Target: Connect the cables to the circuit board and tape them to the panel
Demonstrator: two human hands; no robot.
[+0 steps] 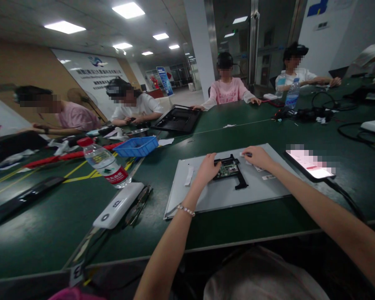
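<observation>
Over the flat grey rectangular panel (262,189), a black-framed green circuit board (227,169) is grasped by the left hand (209,167), a small dark piece (246,154) by the right hand (258,157).

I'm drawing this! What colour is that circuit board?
The circuit board is mostly green, best seen in the head view.

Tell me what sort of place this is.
Probably an office-like workroom for electronics: a circuit board lies on a flat gray panel, several people sit around the green tabletop, and a large wall sign bears a logo.
</observation>
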